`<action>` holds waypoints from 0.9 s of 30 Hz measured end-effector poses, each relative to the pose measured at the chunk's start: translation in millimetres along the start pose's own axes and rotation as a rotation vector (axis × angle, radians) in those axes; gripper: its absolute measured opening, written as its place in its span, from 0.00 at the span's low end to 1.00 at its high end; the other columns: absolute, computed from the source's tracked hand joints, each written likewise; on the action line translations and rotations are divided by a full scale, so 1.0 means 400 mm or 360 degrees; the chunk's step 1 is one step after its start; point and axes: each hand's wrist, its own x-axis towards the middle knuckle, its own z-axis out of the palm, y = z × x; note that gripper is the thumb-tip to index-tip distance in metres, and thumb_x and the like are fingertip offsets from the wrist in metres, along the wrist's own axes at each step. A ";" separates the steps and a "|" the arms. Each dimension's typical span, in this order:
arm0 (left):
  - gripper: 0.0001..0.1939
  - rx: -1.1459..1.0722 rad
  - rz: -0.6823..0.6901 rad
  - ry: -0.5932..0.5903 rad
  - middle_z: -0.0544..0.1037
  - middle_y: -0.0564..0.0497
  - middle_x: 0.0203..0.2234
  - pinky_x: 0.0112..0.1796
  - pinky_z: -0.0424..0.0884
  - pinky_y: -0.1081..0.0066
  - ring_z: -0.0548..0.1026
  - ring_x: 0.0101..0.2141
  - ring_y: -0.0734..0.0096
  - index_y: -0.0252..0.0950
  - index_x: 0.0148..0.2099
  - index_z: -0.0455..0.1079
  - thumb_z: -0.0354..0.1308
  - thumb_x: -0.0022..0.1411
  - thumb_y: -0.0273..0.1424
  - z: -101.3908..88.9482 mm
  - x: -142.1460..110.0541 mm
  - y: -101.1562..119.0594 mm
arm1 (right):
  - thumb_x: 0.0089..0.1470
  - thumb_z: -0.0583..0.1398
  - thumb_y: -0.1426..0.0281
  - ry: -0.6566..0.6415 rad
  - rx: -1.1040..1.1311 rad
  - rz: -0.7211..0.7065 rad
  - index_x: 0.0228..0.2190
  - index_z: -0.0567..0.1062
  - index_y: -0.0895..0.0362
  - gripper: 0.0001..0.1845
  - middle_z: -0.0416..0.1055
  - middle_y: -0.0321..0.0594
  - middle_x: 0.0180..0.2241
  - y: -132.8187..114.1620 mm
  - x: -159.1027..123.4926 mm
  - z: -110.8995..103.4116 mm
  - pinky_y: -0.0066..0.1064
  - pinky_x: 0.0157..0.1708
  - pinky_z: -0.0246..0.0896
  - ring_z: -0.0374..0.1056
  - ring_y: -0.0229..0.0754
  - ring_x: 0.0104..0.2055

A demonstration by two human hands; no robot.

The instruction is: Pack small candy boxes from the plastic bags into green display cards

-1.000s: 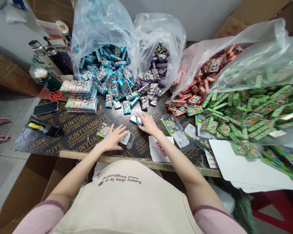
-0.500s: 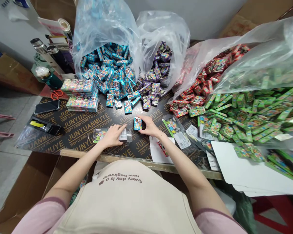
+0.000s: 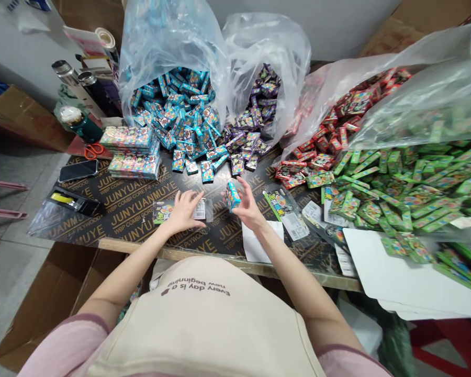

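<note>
My right hand [image 3: 249, 205] grips a small blue printed box [image 3: 233, 196], thumb and fingers on its sides, tilted just above the dark tabletop. To its left, my left hand [image 3: 183, 212] is spread with fingers apart over a flat printed plastic pouch [image 3: 163, 211]; whether it touches the pouch I cannot tell. A white paper [image 3: 259, 246] lies under my right wrist. Beyond my hands, loose blue boxes [image 3: 207, 172] spill toward me from a clear bag, beside a smaller heap of purple boxes [image 3: 237, 164].
Red boxes [image 3: 322, 157] and green boxes [image 3: 380, 183] spill from bags at the right. Wrapped packs [image 3: 133, 165], orange-handled scissors [image 3: 93, 151], a phone [image 3: 78, 170] and a black tape dispenser [image 3: 73, 203] sit at the left. White sheets [image 3: 396, 277] overhang the front edge.
My right hand has lifted and turned the blue box, moving slightly right. My left hand's fingers have spread and risen a little. A red box on the white paper is no longer visible.
</note>
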 end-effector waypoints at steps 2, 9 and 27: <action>0.37 -0.0507 -0.0221 0.0067 0.72 0.41 0.49 0.55 0.57 0.50 0.66 0.53 0.49 0.36 0.54 0.70 0.69 0.43 0.48 0.012 0.010 0.037 | 0.34 0.70 0.51 -0.0025 0.0116 -0.0023 0.62 0.46 0.39 0.60 0.63 0.41 0.53 -0.011 -0.007 0.018 0.44 0.54 0.62 0.65 0.49 0.54; 0.23 -0.2230 -0.0966 -0.0199 0.75 0.51 0.23 0.29 0.68 0.74 0.71 0.24 0.75 0.32 0.28 0.72 0.71 0.37 0.46 0.043 0.037 0.131 | 0.36 0.70 0.53 -0.0100 -0.0395 -0.0194 0.64 0.43 0.43 0.61 0.54 0.43 0.61 0.002 -0.037 0.049 0.47 0.60 0.53 0.54 0.52 0.63; 0.60 0.0287 0.0209 -0.0244 0.67 0.41 0.52 0.54 0.58 0.54 0.65 0.51 0.52 0.38 0.70 0.34 0.69 0.45 0.37 0.011 -0.010 -0.086 | 0.44 0.65 0.57 -0.0208 -0.1805 -0.0399 0.59 0.59 0.49 0.42 0.68 0.45 0.55 0.077 -0.019 -0.002 0.57 0.61 0.28 0.61 0.58 0.58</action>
